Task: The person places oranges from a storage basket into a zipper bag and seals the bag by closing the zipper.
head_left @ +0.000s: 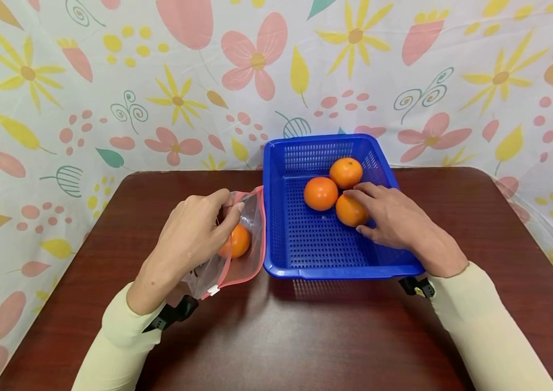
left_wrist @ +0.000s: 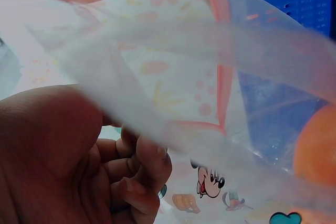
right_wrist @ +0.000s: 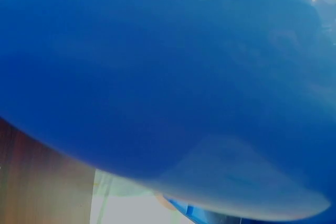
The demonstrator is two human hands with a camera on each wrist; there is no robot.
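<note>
My left hand point(head_left: 189, 232) pinches the rim of a clear zip bag point(head_left: 248, 265) with a pink-red edge and a white slider point(head_left: 213, 290). The bag's mouth gapes, and one orange point(head_left: 241, 242) lies inside. Cartoon prints on the bag point(left_wrist: 210, 182) show in the left wrist view. Inside a blue perforated basket point(head_left: 345, 272), my right hand point(head_left: 398, 220) grips an orange point(head_left: 350, 210), fingers over its top and thumb at its near side. Two more oranges, one behind point(head_left: 346, 172) and one to the left point(head_left: 320, 194), touch or nearly touch it. The basket's wall point(right_wrist: 157, 77) fills most of the right wrist view.
Bag and basket stand side by side on a dark brown wooden table point(head_left: 306, 336), the bag against the basket's left wall. A white cloth point(head_left: 198, 81) with flower prints hangs behind the table and down its sides.
</note>
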